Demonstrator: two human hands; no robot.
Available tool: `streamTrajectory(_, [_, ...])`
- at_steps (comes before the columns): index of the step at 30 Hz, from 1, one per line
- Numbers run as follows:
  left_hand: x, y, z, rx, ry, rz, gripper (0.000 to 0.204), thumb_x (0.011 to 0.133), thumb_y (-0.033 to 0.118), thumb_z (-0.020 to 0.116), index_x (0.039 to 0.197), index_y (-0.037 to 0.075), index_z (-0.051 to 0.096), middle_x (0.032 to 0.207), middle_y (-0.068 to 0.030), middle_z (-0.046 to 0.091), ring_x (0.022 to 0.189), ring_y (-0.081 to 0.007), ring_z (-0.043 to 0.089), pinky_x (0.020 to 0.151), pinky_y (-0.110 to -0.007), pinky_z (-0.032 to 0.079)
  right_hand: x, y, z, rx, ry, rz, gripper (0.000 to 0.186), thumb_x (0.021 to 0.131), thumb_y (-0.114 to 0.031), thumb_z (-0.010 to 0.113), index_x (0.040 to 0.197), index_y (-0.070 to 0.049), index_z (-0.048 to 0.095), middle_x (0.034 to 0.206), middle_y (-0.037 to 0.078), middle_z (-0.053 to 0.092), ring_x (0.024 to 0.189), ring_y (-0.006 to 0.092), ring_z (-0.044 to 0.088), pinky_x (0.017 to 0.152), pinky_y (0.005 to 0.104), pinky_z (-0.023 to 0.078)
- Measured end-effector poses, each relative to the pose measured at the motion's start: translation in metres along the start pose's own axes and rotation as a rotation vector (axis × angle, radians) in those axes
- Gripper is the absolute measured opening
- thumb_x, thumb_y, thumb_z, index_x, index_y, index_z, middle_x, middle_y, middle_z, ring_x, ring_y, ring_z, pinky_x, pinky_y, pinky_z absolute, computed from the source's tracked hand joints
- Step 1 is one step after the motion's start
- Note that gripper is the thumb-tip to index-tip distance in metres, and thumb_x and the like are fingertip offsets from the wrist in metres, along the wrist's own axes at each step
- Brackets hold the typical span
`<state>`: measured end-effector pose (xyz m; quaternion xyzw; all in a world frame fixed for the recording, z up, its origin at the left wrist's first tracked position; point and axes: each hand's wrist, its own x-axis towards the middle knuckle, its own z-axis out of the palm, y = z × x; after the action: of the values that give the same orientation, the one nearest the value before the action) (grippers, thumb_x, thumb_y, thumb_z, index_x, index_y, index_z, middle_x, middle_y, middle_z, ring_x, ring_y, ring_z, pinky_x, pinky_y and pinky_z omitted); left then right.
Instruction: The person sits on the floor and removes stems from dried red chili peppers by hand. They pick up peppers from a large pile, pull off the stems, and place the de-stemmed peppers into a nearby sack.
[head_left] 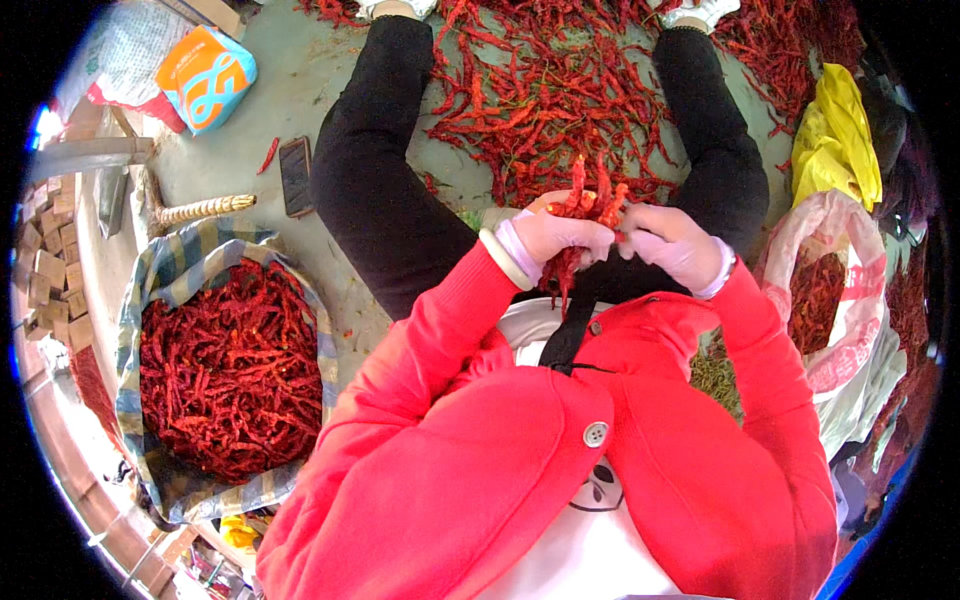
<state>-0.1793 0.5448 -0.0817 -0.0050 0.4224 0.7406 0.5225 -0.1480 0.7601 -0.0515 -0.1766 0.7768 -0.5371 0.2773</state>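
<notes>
My left hand [562, 240], in a thin pale lilac glove, is closed around a bunch of dried red chillies [580, 205]. Some tips stick up above the fist and others hang below it. Close against the bunch's right side, my right hand [675, 245], gloved alike, has its fingers pinched together. What lies between those fingertips is too small to make out. Both hands are above my lap, between my knees. Beyond them, a loose heap of dried red chillies [560, 110] spreads over the floor between my legs.
A checked woven sack [128, 375] full of red chillies stands at my left. Near it lie a dark phone [296, 177] and an orange-and-blue packet [205, 80]. On my right are a white-and-red plastic bag [868, 290] with chillies inside and a yellow bag [838, 145].
</notes>
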Motion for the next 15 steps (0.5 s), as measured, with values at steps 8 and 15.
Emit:
streamTrajectory(8, [-0.046,0.016,-0.023,-0.226,0.140,0.224,0.013,0.075,0.006,0.063,0.087,0.005,0.057,0.071,-0.0015,0.057,0.061,-0.0108,0.054,0.057,-0.024,0.043,-0.076,-0.037,-0.029,0.219,-0.299,0.487,0.029,0.085,-0.033,0.059,0.087,-0.004,0.063,0.074,0.002,0.059,0.064,0.0064,0.051,0.058,0.0219,0.041])
streamTrajectory(15, [-0.242,0.052,-0.092,0.379,1.041,0.513,0.034,0.075,0.000,0.062,0.109,0.001,0.056,0.088,-0.0050,0.061,0.070,-0.0114,0.054,0.063,-0.022,0.045,-0.148,0.002,-0.014,-0.873,-0.658,0.571,0.017,0.072,-0.018,0.053,0.081,-0.013,0.067,0.074,0.011,0.065,0.073,0.0301,0.064,0.063,0.0413,0.050])
